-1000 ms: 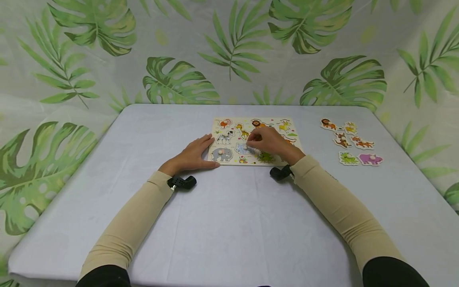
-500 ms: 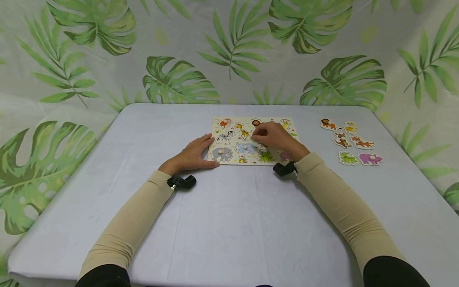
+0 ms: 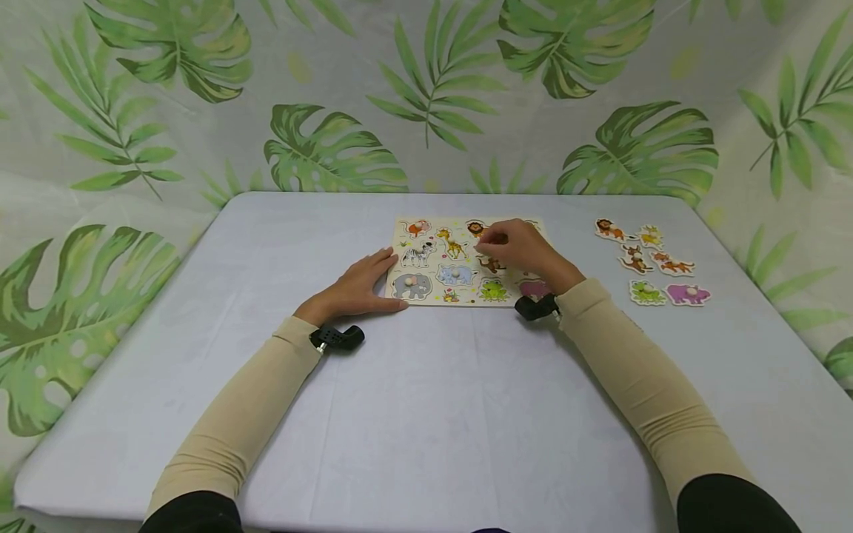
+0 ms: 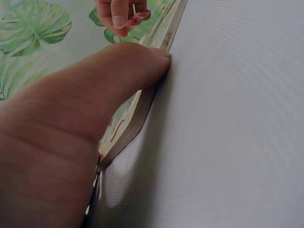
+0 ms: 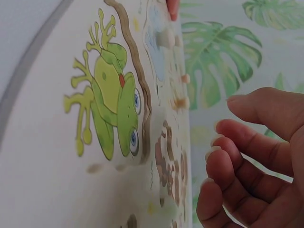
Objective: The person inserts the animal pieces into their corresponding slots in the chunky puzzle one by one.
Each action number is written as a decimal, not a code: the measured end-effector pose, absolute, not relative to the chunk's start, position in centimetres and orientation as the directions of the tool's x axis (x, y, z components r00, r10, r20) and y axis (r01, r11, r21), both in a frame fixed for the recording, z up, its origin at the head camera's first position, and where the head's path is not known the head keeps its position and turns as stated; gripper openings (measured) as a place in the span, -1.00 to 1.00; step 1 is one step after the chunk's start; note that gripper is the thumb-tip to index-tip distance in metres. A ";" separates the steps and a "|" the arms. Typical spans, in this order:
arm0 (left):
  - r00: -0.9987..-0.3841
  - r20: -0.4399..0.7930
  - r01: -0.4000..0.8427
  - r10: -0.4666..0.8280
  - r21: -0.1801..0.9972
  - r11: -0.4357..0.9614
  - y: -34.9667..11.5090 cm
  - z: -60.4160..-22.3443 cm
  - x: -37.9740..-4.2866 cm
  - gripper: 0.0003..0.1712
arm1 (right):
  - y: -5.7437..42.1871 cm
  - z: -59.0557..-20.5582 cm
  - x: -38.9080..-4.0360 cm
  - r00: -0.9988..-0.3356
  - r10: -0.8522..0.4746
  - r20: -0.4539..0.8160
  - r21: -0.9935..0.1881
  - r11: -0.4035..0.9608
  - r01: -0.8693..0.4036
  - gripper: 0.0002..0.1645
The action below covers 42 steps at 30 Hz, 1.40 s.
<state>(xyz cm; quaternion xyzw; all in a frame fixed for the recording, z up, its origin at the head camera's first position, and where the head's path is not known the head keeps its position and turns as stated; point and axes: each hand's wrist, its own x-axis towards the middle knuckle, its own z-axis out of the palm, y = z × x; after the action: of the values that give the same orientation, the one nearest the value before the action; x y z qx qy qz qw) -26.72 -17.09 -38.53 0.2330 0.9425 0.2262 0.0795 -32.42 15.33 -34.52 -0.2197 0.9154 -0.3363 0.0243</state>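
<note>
A wooden animal puzzle board (image 3: 469, 300) lies on the table. Knobbed pieces sit in its left half: an elephant (image 3: 413, 286), a zebra (image 3: 417, 256), a giraffe (image 3: 452, 244) and a light blue animal (image 3: 455, 275). My left hand (image 3: 352, 286) rests at the board's left side, its thumb (image 4: 137, 64) against the front edge and the fingers extended along the side. My right hand (image 3: 523, 246) hovers over the right half with loosely bent fingers and nothing between them; thumb and fingertips stand apart. Below it show the printed frog recess (image 5: 111, 102) and a brown animal recess (image 5: 166, 164).
Loose pieces lie right of the board: a lion (image 3: 609, 229), a yellow animal (image 3: 651, 237), a brown kangaroo (image 3: 635, 259), a tiger (image 3: 673, 264), a frog (image 3: 647, 294) and a purple hippo (image 3: 688, 295). A white cloth covers the table (image 3: 400, 414); a leaf-print sheet (image 3: 433, 89) hangs behind.
My right hand has moved off the light blue piece, rightward and slightly back over the board, uncovering that piece and the frog recess. The left hand has stayed put.
</note>
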 end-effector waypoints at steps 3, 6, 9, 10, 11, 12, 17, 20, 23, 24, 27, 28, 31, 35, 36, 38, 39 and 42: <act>-0.879 -0.045 0.404 0.475 0.463 0.789 -17.1 -38.5 -26.7 0.18 | 15.7 -34.4 -32.5 -0.907 -0.406 0.110 -0.627 0.680 -0.380 -0.74; -0.878 -0.044 0.404 0.476 0.464 0.788 -17.1 -38.5 -26.7 0.18 | 16.1 -34.2 -32.6 -0.914 -0.390 0.107 -0.629 0.685 -0.366 -0.73; -0.877 -0.041 0.407 0.478 0.462 0.788 -17.1 -38.5 -26.7 0.17 | 16.6 -34.0 -32.6 -0.918 -0.382 0.104 -0.639 0.682 -0.356 -0.73; -0.877 -0.040 0.409 0.478 0.461 0.788 -17.1 -38.5 -26.7 0.17 | 16.8 -33.9 -32.7 -0.919 -0.379 0.105 -0.639 0.682 -0.355 -0.73; -0.877 -0.039 0.410 0.479 0.460 0.788 -17.1 -38.5 -26.7 0.16 | 16.9 -33.9 -32.7 -0.920 -0.376 0.106 -0.637 0.685 -0.353 -0.72; -0.877 -0.037 0.411 0.480 0.459 0.787 -17.1 -38.5 -26.7 0.16 | 17.1 -33.9 -32.8 -0.923 -0.371 0.105 -0.636 0.688 -0.349 -0.71; -0.876 -0.041 0.411 0.481 0.460 0.787 -17.1 -38.3 -26.7 0.15 | 17.9 -33.9 -33.0 -0.932 -0.351 0.092 -0.634 0.701 -0.327 -0.66; -0.876 -0.042 0.411 0.481 0.458 0.788 -17.1 -38.4 -26.8 0.15 | 18.3 -34.0 -33.2 -0.933 -0.347 0.095 -0.641 0.696 -0.324 -0.66; -0.875 -0.040 0.414 0.483 0.455 0.788 -17.1 -38.5 -26.8 0.16 | 18.6 -34.0 -33.4 -0.934 -0.342 0.100 -0.638 0.699 -0.325 -0.67; -0.874 -0.040 0.415 0.484 0.455 0.788 -17.1 -38.5 -26.8 0.16 | 18.7 -34.0 -33.4 -0.935 -0.339 0.101 -0.633 0.703 -0.324 -0.67; -0.873 -0.039 0.416 0.486 0.459 0.785 -17.1 -38.4 -26.7 0.17 | 18.9 -33.8 -33.6 -0.939 -0.327 0.109 -0.625 0.712 -0.321 -0.67; -0.874 -0.040 0.415 0.484 0.458 0.786 -17.2 -38.4 -26.7 0.17 | 18.9 -33.7 -33.6 -0.939 -0.326 0.112 -0.622 0.714 -0.322 -0.67; -0.877 -0.040 0.409 0.479 0.462 0.787 -17.4 -38.4 -26.7 0.17 | 18.9 -33.5 -33.9 -0.940 -0.318 0.122 -0.614 0.720 -0.324 -0.67; -0.875 -0.036 0.413 0.482 0.462 0.785 -17.7 -38.5 -26.7 0.17 | 19.1 -33.4 -34.2 -0.945 -0.301 0.126 -0.609 0.728 -0.314 -0.67; -0.874 -0.035 0.417 0.485 0.460 0.784 -17.7 -38.5 -26.7 0.17 | 19.2 -33.4 -34.2 -0.946 -0.297 0.126 -0.610 0.729 -0.310 -0.66; -0.869 -0.033 0.424 0.493 0.463 0.778 -17.7 -38.5 -26.8 0.17 | 19.4 -33.5 -34.3 -0.948 -0.292 0.129 -0.609 0.731 -0.308 -0.67; -0.868 -0.033 0.426 0.496 0.466 0.775 -17.7 -38.4 -26.8 0.16 | 19.5 -33.5 -34.3 -0.948 -0.291 0.130 -0.607 0.733 -0.308 -0.67; -0.864 -0.039 0.428 0.501 0.467 0.774 -17.6 -38.3 -26.8 0.16 | 19.8 -33.6 -34.3 -0.949 -0.289 0.127 -0.603 0.737 -0.305 -0.64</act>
<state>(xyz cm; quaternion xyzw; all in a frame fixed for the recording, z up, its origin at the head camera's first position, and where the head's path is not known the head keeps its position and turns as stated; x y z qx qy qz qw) -26.84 -17.59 -38.29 0.2475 0.9383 0.2276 0.0810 -34.31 19.79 -33.60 -0.1594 0.9317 -0.3260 -0.0125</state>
